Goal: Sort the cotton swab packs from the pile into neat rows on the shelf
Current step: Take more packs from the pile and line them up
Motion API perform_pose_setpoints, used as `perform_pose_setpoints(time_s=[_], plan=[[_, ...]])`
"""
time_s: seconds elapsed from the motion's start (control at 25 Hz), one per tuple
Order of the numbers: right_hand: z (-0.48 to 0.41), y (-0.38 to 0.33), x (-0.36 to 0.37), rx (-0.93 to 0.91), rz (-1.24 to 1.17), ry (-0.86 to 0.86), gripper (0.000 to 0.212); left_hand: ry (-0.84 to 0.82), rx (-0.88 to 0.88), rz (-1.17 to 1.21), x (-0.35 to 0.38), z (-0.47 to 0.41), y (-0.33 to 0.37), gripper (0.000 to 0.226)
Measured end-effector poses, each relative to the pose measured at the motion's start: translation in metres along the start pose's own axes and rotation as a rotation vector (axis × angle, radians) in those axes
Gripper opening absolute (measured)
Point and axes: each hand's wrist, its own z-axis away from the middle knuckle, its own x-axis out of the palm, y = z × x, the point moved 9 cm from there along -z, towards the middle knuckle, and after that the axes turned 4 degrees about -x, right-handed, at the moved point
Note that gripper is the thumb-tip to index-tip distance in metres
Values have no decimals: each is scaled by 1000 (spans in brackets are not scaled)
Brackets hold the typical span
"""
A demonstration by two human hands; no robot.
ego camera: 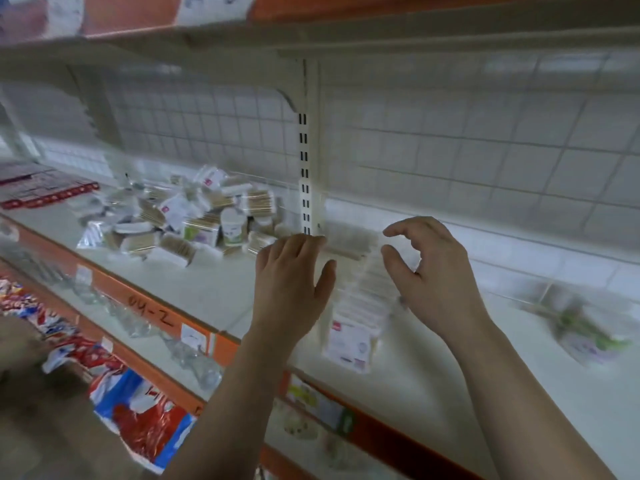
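Note:
A loose pile of cotton swab packs [194,220] lies on the white shelf [194,289] at the back left. A row of packs [360,306] runs from the shelf's front toward the back, between my two hands. My left hand [291,282] lies flat with straight fingers along the row's left side. My right hand [429,271] hovers at the row's right side, fingers loosely curved, thumb close to the packs; whether it touches them is blurred. Neither hand holds a pack.
A slotted upright post [306,174] stands behind the row. A blurred green-and-white pack [585,327] lies to the right on the shelf. Red packets [41,192] sit at the far left. The orange shelf edge [166,317] runs diagonally; colourful bags [138,407] fill the lower shelf.

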Motion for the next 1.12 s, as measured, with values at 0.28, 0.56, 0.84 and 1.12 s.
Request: perform_pose_setpoints(time_s=[0.28, 0.56, 0.84, 1.12], plan=[[-42, -52, 128, 32, -21, -23, 20, -89, 32, -7, 14, -19, -122, 42], [-68, -43, 229, 125, 25, -126, 21, -151, -9, -20, 32, -36, -213, 43], [-109, -37, 303, 134, 34, -226, 24, -126, -35, -5, 42, -50, -266, 45], [-145, -38, 349, 167, 104, -247, 49, -132, -74, 22, 49, -54, -296, 46]])
